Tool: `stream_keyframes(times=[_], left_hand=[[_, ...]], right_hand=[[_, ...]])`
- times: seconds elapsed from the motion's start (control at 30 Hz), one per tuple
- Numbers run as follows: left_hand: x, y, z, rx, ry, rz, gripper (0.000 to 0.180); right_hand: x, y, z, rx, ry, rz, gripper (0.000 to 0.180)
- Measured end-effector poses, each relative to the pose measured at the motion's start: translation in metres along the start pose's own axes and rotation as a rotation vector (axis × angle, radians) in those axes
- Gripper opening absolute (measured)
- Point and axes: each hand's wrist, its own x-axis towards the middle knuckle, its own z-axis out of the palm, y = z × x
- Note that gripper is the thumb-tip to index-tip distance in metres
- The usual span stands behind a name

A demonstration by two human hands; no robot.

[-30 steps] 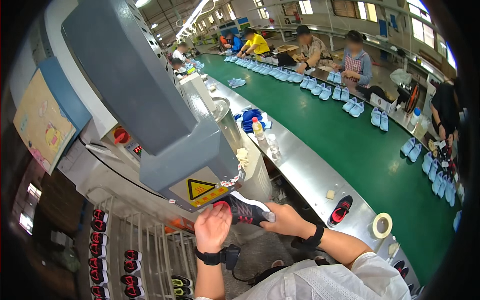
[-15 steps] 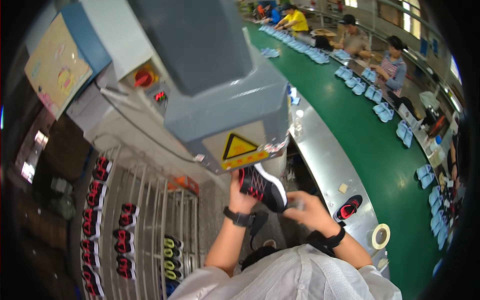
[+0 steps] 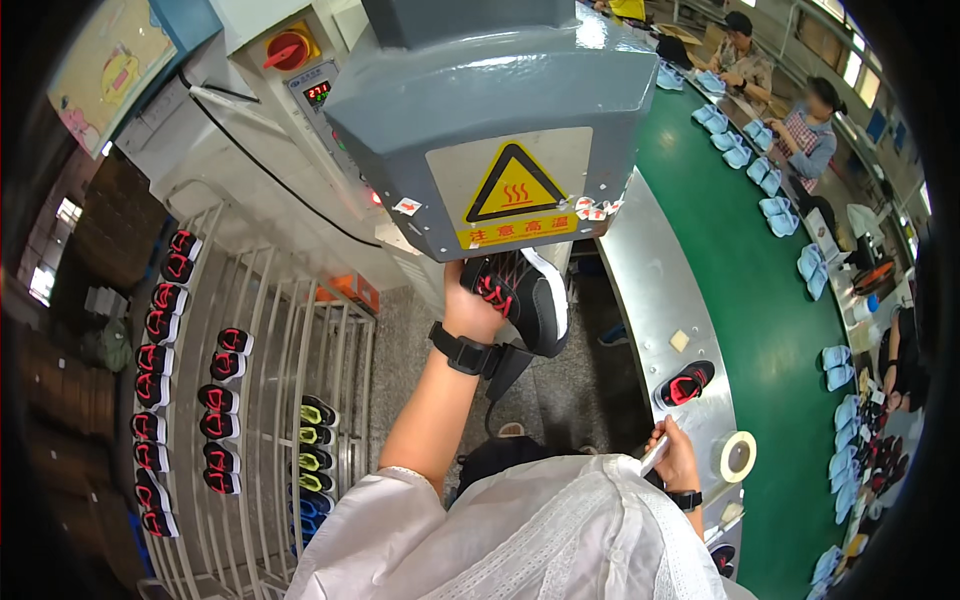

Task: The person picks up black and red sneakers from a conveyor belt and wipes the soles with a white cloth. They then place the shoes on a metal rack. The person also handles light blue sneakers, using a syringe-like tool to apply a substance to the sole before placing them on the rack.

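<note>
My left hand (image 3: 473,308) grips a black sneaker (image 3: 538,308) with red laces and a white sole. It holds the shoe tilted just beneath the grey head of a machine (image 3: 490,105) that bears a yellow heat-warning sign; the upper end of the shoe is partly hidden by the machine. My right hand (image 3: 679,462) is low at the right, by the edge of the metal table (image 3: 655,290). Its fingers are pinched round a slim, pale thing whose kind I cannot make out. Just beyond that hand, another black and red sneaker (image 3: 686,383) lies on the metal.
A metal rack (image 3: 262,290) with rows of sneakers stands at the left. Tape (image 3: 728,472) and a small pale block (image 3: 679,340) lie on the metal table. Past it runs a green conveyor belt (image 3: 700,210) with light-blue shoes (image 3: 811,270); co-workers (image 3: 808,130) sit along its far side.
My right hand has left the toe of the held sneaker and moved down and right to the metal table's edge. My left hand still holds the shoe under the machine; the view has shifted.
</note>
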Motion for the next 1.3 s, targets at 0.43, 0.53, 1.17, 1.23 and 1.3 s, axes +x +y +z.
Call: stream_keyframes(times=[0.43, 0.53, 1.17, 1.23, 1.3], left_hand=[[0.0, 0.002, 0.006, -0.045, -0.068, -0.033, 0.057], [-0.003, -0.005, 0.019, -0.076, 0.128, 0.047, 0.051], [-0.001, 0.001, 0.019, -0.116, 0.1, 0.0, 0.057], [-0.002, 0.003, 0.019, -0.124, 0.107, -0.002, 0.055], [0.0, 0.001, 0.017, -0.003, 0.094, 0.021, 0.053]], right_hand=[[-0.005, 0.008, 0.018, -0.038, -0.071, 0.084, 0.022], [-0.002, 0.011, 0.015, -0.014, -0.072, 0.087, 0.021], [-0.007, 0.009, 0.031, -0.169, -0.079, 0.053, 0.019], [-0.01, 0.008, 0.037, -0.203, -0.084, 0.004, 0.022], [-0.013, 0.004, 0.043, -0.239, -0.074, -0.054, 0.026]])
